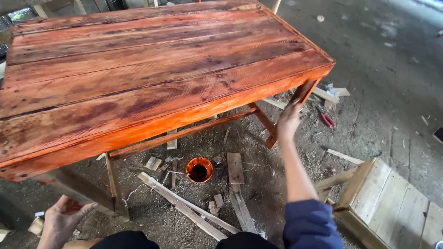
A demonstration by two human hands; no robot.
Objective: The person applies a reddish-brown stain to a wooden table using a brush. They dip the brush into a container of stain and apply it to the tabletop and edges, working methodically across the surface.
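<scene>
While we lean over the orange-stained wooden bench (152, 78), our right hand (289, 121) reaches forward and down to its near right leg (305, 92), the fingers spread loosely and resting against the stained wood just below the top's corner; nothing is gripped in it, as far as we can see. Our left hand (62, 220) hangs low at the opposite end, palm up and fingers open, empty, just beside the bench's near left leg (115, 189) but not touching it (there is an orange smear on the palm). The two hands are well apart, with the long front edge of the bench running between them.

On the dusty floor (383, 83) under the bench, roughly midway between our hands, sits a small round pot (199, 169) with orange stain on its rim and a dark inside. Loose wood offcuts (235, 168) and thin slats (184, 207) lie around it. Near the right hand, beyond the leg, red-handled pliers (327, 119) lie on the floor. At lower right stands an unstained pale wooden stool (392, 203), close to our blue sleeve (309, 223).
</scene>
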